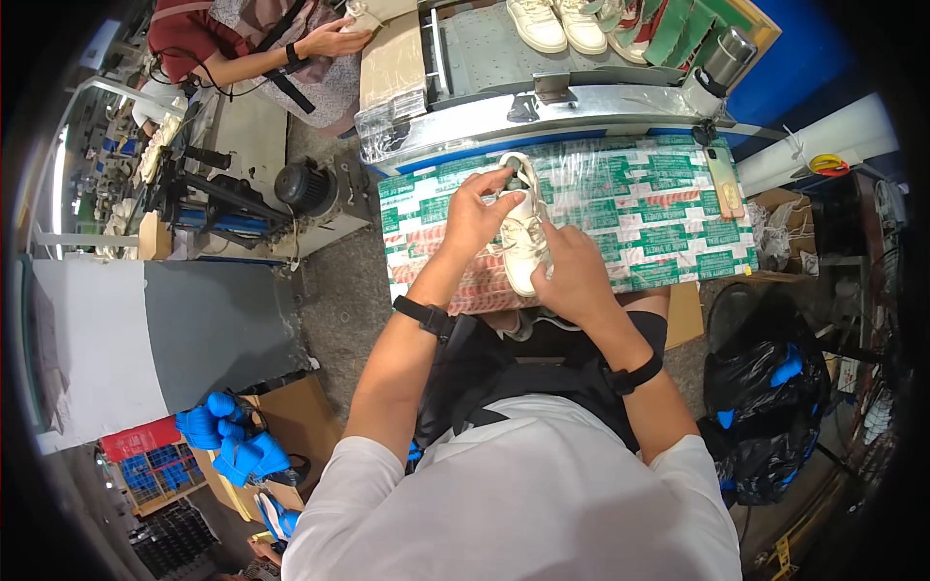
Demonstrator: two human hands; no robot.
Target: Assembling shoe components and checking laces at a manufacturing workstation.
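- The tabletop, wrapped in green, white and red printed sheet under clear plastic, fills the upper centre of the frame.
- A white sneaker lies on it at centre, toe toward the person.
- The right hand has its fingers clenched around the sneaker's toe end.
- The left hand pinches the sneaker's heel end with its fingers.
- A phone lies at the tabletop's upper right.

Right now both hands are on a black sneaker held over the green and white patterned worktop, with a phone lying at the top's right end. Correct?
Not quite: the sneaker is white, not black, as the head view shows. The left hand and right hand both hold it over the green and white patterned worktop, and the phone lies at its right end.
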